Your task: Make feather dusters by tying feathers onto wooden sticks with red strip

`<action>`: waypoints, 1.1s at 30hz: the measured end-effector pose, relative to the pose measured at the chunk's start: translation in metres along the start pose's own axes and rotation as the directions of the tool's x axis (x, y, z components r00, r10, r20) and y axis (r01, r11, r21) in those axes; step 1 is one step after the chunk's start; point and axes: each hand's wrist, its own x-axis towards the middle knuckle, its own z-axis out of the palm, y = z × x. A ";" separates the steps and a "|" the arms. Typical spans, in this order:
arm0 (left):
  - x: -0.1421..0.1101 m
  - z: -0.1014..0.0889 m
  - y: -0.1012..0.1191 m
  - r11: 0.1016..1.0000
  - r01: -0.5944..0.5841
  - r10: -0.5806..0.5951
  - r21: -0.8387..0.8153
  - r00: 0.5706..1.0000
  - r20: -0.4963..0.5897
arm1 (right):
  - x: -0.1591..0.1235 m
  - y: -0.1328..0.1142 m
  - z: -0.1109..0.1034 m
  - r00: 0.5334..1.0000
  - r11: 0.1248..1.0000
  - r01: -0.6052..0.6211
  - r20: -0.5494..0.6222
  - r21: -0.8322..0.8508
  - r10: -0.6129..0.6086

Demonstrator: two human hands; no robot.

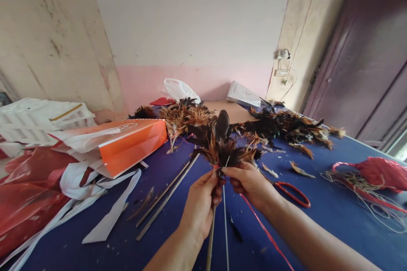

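My left hand [201, 203] is closed around a thin wooden stick [210, 241] just below a feather duster head [222, 135] of brown and black feathers. My right hand [251, 184] pinches a feather [227, 161] by its pale quill against the base of the bunch, fingertips close to those of the left. From under my right hand a pink-red plastic string [263, 225] runs down toward the front edge. Red also shows at the feather base, where the string's wrapping is partly hidden by my fingers.
Loose feathers [286, 127] lie piled at the back right. Red-handled scissors [292, 194] are beside my right forearm, with tangled string [369, 186] farther right. Two sticks [168, 197] lie left. An orange paper bag [133, 150] and a red plastic bag [28, 199] crowd the left side.
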 end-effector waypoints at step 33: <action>-0.003 0.004 -0.007 0.996 -0.038 0.038 0.083 0.999 0.004 | 0.003 0.009 -0.003 0.996 0.990 0.021 -0.081 -0.136 -0.033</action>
